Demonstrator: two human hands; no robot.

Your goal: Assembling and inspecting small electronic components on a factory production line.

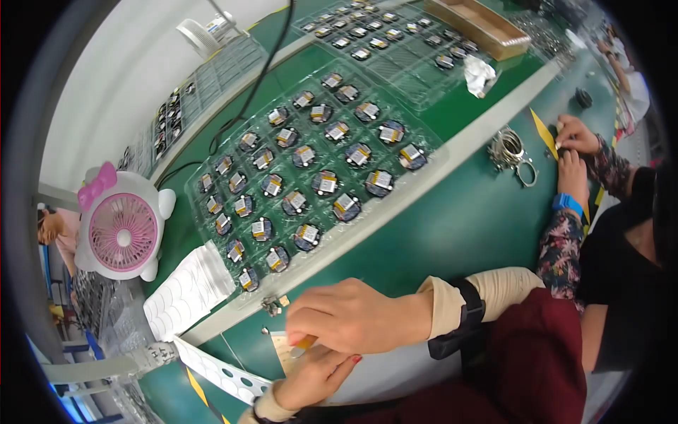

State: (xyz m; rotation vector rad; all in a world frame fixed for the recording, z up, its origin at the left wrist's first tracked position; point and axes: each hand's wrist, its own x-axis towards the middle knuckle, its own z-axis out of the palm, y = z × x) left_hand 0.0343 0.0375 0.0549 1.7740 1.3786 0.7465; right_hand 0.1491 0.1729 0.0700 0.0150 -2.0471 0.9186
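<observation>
My right hand (353, 314), with a black strap round its wrist, reaches in from the right, its fingers closed in a pinch over my left hand. A small orange and silver piece (304, 345) shows under its fingertips; its kind is too small to tell. My left hand (316, 378) lies just below, fingers curled and partly covered. Anything inside its grip is hidden. Beside it runs a white strip with round holes (233, 373). A few small metal parts (271, 305) lie just beyond the fingers.
A clear tray (417, 134) holds round circuit boards with silver-and-orange pieces. Left of it stand white sheets of round stickers (189, 291) and a pink-and-white fan (124, 233). Metal rings (507, 150) lie farther right, near a co-worker's hands (573, 145). A cardboard box (480, 28) sits behind.
</observation>
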